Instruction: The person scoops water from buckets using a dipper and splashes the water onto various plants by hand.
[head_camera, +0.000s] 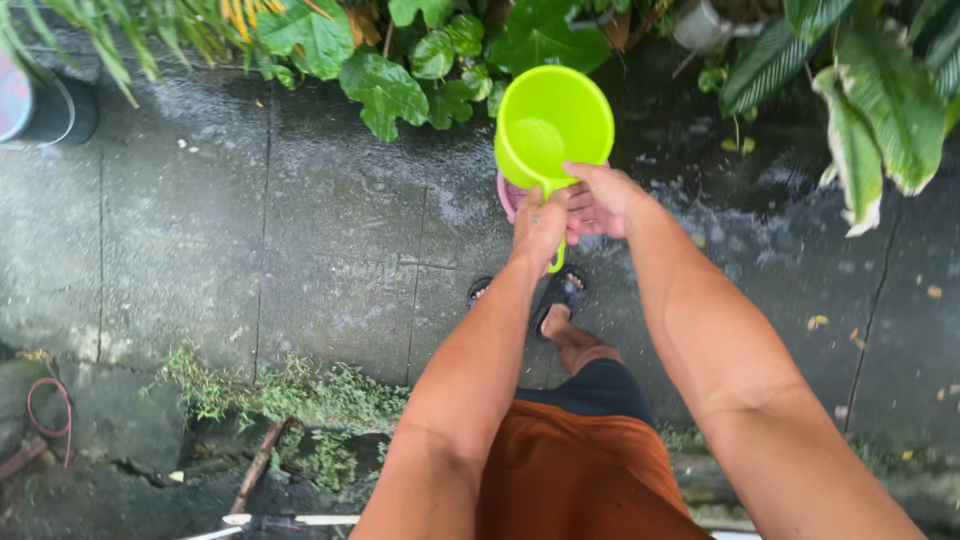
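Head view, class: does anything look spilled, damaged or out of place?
The grey concrete paving is wet, with water splashed near the bright green plastic dipper that both hands, left hand and right hand, hold. The paving edge looks cracked and weedy.

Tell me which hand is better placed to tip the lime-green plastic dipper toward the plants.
Left, probably. The left hand grips the lime-green plastic dipper by its handle; the right hand only steadies near the bowl's base.
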